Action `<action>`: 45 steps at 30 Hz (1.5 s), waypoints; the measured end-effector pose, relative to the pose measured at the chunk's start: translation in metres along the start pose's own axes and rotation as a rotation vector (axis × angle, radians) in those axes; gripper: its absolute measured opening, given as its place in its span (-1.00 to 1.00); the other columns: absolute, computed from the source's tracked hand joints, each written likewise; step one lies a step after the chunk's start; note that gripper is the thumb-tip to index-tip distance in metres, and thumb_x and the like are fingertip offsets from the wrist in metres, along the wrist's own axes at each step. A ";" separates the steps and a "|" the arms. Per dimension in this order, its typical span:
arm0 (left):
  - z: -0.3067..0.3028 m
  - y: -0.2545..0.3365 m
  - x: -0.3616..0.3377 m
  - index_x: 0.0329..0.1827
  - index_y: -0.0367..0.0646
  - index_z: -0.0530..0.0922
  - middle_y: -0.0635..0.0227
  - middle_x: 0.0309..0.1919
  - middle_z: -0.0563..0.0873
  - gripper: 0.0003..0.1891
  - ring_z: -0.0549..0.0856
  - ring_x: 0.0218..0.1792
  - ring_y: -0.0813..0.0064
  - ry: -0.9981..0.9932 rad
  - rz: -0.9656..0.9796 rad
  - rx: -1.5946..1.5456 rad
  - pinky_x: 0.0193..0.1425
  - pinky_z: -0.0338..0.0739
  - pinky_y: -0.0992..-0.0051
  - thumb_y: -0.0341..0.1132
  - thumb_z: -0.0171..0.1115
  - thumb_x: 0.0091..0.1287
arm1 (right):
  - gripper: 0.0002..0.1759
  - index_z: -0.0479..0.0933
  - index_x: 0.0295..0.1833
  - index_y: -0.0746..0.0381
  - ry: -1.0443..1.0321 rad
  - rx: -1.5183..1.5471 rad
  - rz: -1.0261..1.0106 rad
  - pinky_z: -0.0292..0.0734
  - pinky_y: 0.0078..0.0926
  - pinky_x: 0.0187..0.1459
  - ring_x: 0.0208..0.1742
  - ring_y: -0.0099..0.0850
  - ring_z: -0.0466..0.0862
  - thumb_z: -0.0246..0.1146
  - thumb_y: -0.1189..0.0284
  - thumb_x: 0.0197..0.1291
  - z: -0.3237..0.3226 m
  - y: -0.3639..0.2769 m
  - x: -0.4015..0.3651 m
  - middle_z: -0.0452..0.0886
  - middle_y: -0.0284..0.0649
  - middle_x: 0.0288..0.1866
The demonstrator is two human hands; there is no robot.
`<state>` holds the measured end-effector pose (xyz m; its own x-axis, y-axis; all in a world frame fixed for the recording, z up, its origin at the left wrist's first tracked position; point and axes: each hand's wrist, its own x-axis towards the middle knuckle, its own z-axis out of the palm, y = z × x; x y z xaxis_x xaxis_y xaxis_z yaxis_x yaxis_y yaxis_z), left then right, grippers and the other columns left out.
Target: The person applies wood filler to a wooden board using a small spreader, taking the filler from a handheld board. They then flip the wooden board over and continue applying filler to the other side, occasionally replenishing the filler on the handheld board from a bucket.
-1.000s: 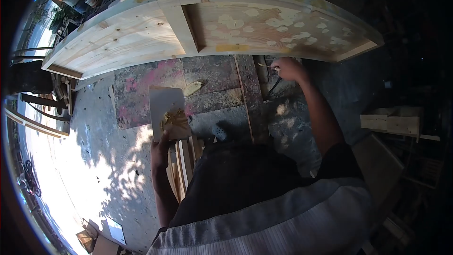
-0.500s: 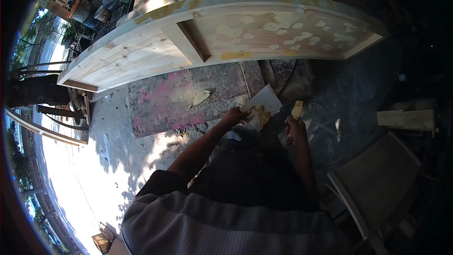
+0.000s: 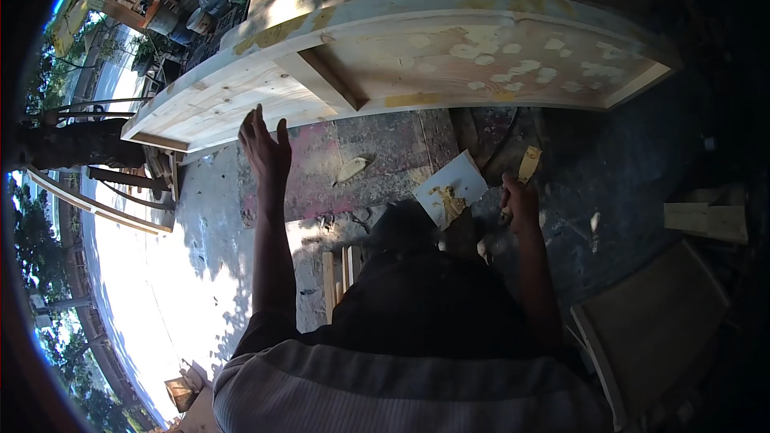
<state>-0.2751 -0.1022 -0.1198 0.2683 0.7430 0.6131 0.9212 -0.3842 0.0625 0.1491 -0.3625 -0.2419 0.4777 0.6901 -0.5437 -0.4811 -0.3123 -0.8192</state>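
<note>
My left hand (image 3: 265,144) is raised with its fingers apart, just below the left section of a long wooden panel (image 3: 321,80). Nothing is in it. My right hand (image 3: 520,202) is closed round the handle of a putty knife (image 3: 529,163), whose blade carries yellowish putty. Left of that hand a white square board (image 3: 469,180) lies by my knees with a heap of putty (image 3: 451,201) on it. Pale patches of filler dot the right section of the panel.
A paint-stained board (image 3: 385,144) lies on the ground below the panel, with a pale scrap (image 3: 351,168) on it. Wooden strips (image 3: 329,281) stand near my left leg. Wood blocks (image 3: 706,220) and a framed panel (image 3: 650,321) are at the right.
My left hand has let go of the white board and moved left and up towards the panel. The knife is still in my right hand. The view has shifted slightly.
</note>
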 end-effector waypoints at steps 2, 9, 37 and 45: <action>-0.042 -0.001 0.066 0.51 -0.20 0.29 -0.06 0.34 0.42 -0.18 0.38 0.39 -0.07 0.126 0.126 0.237 0.44 0.29 -0.03 -0.09 0.48 0.26 | -0.77 0.53 -0.26 0.19 -0.055 0.046 -0.008 0.42 -0.51 -0.48 -0.56 -0.54 0.54 0.40 0.29 0.23 0.027 -0.010 0.021 0.52 -0.36 -0.52; -0.001 -0.103 0.194 0.35 -0.18 0.49 0.08 0.24 0.57 -0.07 0.48 0.32 -0.01 -0.137 0.523 0.141 0.40 0.39 0.05 -0.11 0.69 -0.17 | -0.74 0.44 -0.24 0.19 -0.168 0.352 0.156 0.64 -0.38 -0.30 -0.42 -0.42 0.62 0.45 0.46 0.19 0.192 0.041 0.070 0.54 -0.29 -0.40; 0.146 -0.178 0.254 -0.20 -0.29 0.60 0.09 -0.53 0.73 -0.49 0.77 -0.40 0.14 -0.458 0.461 -0.157 -0.26 0.63 0.33 0.05 0.50 0.19 | -0.56 0.53 0.09 0.34 0.580 -0.360 -0.294 0.64 -0.26 -0.16 -0.22 -0.22 0.75 0.36 0.39 0.10 0.281 0.076 0.143 0.68 -0.10 -0.27; 0.166 -0.214 0.170 -0.14 -0.25 0.63 0.07 -0.53 0.73 -0.45 0.77 -0.41 0.04 -0.829 0.156 -0.403 -0.28 0.64 0.19 0.13 0.49 0.18 | -0.48 0.44 0.18 0.34 0.395 -0.604 0.005 0.58 -0.33 -0.32 -0.34 -0.34 0.67 0.33 0.43 0.09 0.292 0.024 0.030 0.61 -0.16 -0.24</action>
<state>-0.3793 0.1971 -0.1599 0.6392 0.7611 -0.1104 0.7322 -0.5583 0.3901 -0.0624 -0.1586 -0.2246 0.7615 0.4357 -0.4798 -0.0482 -0.7002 -0.7123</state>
